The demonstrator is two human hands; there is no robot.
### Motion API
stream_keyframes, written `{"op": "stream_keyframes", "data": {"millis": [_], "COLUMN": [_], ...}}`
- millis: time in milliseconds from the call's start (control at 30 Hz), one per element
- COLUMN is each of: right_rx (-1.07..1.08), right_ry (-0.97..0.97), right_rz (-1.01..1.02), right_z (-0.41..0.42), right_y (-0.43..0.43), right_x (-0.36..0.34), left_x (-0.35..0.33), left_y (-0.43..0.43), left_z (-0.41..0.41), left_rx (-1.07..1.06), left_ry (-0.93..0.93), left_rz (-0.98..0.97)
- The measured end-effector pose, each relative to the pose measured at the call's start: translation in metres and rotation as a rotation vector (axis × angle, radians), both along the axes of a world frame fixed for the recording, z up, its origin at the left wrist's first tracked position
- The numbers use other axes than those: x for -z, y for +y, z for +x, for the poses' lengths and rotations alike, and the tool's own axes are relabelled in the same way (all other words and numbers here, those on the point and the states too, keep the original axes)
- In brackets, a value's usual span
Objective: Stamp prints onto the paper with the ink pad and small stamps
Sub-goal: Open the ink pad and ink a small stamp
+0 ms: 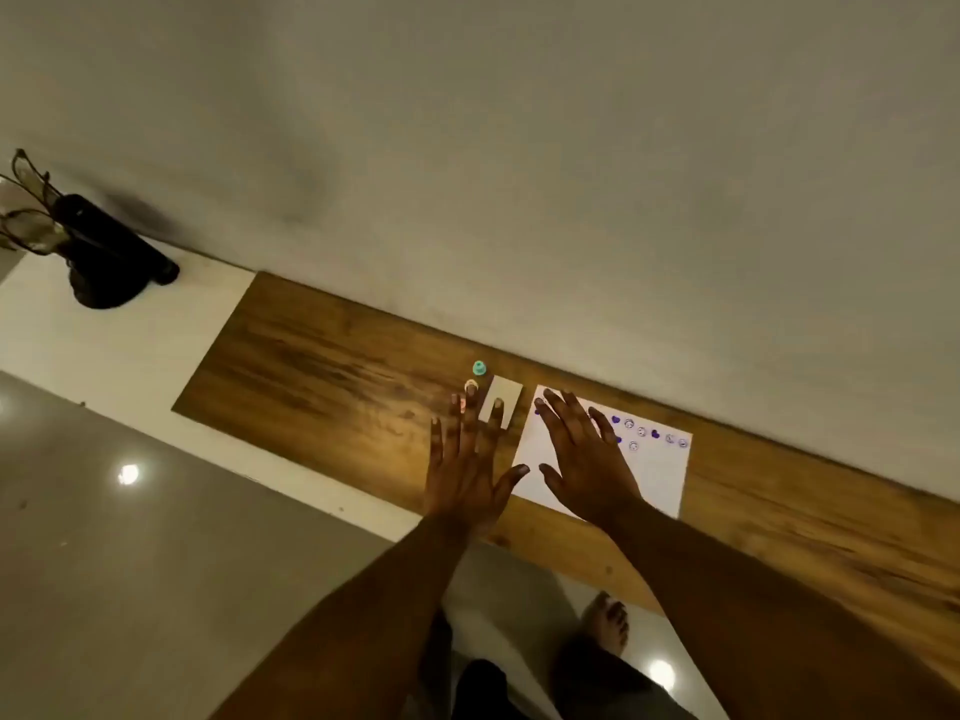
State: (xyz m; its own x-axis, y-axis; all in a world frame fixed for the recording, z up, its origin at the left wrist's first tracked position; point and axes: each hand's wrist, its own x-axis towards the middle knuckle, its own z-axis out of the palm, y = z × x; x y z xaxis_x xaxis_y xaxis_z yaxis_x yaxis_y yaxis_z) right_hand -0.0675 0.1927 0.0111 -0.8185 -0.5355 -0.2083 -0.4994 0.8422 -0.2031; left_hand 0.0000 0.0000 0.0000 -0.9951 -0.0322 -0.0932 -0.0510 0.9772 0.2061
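Note:
A white sheet of paper (652, 472) lies on the wooden table (322, 366), with several purple heart and face prints along its far edge. My right hand (589, 459) rests flat on the paper's left part, fingers spread, holding nothing. My left hand (470, 472) is spread flat on the wood just left of the paper. Its fingertips reach a small white rectangular ink pad (505, 397) and a small pale stamp (470, 385). A teal stamp (479, 367) stands just beyond, near the wall. A reddish stamp seems to sit under my left fingers, mostly hidden.
The table runs along a pale wall (519, 174). At the far left a black vase (111, 257) with dried stems stands on a white surface (104, 350). Below the near table edge are a glossy floor (156, 563) and my bare foot (605, 623).

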Motion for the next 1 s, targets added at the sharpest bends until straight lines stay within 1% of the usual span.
{"op": "stream_keyframes", "data": {"millis": [33,167,367,533,600,733,833,900,1000], "right_rx": [-0.036,-0.044,-0.134,-0.187,-0.212,-0.208,-0.204,-0.219,-0.219], "right_ry": [-0.008,-0.037,-0.007,0.051,0.043,0.066,0.097,0.109,0.121], "right_rz": [0.030,0.064,0.010,0.021,0.044,0.024,0.002,0.007,0.014], "right_z": [-0.003,-0.022,-0.057,-0.069,-0.068,-0.057,-0.039,-0.023,0.010], "right_y": [-0.005,-0.026,-0.049,-0.056,-0.056,-0.056,-0.058,-0.061,-0.066], "right_x": [0.015,0.065,0.116,0.141,0.148,0.155,0.153,0.149,0.142], "left_x": [0.011,0.064,0.122,0.153,0.163,0.177,0.180,0.177,0.170], "left_y": [-0.001,-0.010,-0.013,-0.016,-0.017,-0.019,-0.019,-0.019,-0.022], "left_z": [0.000,0.005,0.009,0.007,0.007,0.015,0.023,0.027,0.040], "left_rx": [-0.004,-0.051,-0.082,-0.039,-0.029,0.001,-0.034,-0.109,-0.223], "left_ry": [-0.028,-0.090,-0.015,0.081,0.111,0.182,0.228,0.207,0.086], "left_rz": [-0.015,-0.033,0.073,0.155,0.171,0.182,0.167,0.157,0.099]}}
